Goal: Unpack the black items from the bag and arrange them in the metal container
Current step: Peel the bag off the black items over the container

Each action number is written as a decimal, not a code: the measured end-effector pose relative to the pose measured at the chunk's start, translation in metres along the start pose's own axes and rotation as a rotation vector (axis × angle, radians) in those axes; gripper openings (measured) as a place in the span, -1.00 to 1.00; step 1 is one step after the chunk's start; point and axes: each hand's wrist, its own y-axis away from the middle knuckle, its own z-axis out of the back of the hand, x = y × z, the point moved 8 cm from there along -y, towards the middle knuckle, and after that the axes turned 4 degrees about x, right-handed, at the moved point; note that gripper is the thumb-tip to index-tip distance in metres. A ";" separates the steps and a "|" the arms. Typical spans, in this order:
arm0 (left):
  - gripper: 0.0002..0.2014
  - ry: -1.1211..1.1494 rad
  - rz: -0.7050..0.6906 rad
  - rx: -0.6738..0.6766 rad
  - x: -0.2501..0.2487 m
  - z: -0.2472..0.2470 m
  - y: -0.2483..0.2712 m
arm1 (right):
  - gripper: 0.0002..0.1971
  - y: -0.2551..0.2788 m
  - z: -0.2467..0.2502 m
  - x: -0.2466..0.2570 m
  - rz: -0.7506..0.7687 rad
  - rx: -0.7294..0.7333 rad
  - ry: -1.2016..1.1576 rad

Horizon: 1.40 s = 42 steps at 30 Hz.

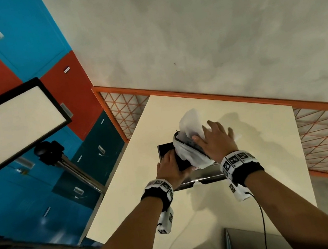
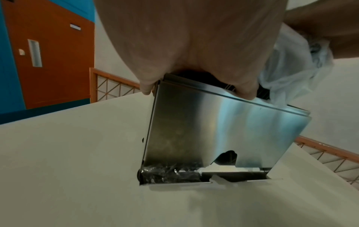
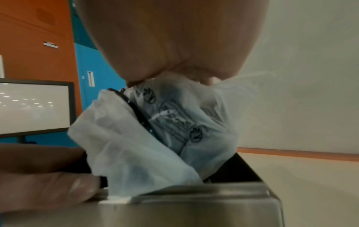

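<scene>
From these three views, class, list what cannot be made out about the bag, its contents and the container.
- Black items: number and kind, wrapped by the white bag.
- Metal container interior: hidden by its wall and the left hand.
- Right hand grip: fingertips hidden in the bag.

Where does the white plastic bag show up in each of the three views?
Head: white plastic bag at centre, on top of the metal container, under the right hand.
Left wrist: upper right, behind the container's top edge.
Right wrist: centre, spilling out of the container's open top.
Shared landmark: the metal container, seen in all three views.
</scene>
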 end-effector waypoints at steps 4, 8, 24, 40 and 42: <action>0.17 -0.035 0.004 0.015 -0.001 -0.001 0.000 | -0.45 0.011 -0.020 -0.008 -0.120 0.057 -0.195; 0.18 -0.049 -0.009 0.011 -0.002 -0.001 0.000 | -0.55 0.012 -0.026 0.002 -0.055 0.042 -0.262; 0.21 -0.016 0.053 0.056 0.000 0.000 0.001 | -0.71 -0.002 0.007 0.033 0.133 -0.070 0.104; 0.13 -0.089 0.080 0.118 0.001 -0.004 0.001 | -0.52 -0.004 0.038 -0.018 -0.197 -0.039 -0.775; 0.16 -0.074 0.089 0.123 0.002 -0.003 0.001 | -0.57 -0.004 0.048 -0.019 -0.182 -0.129 -0.870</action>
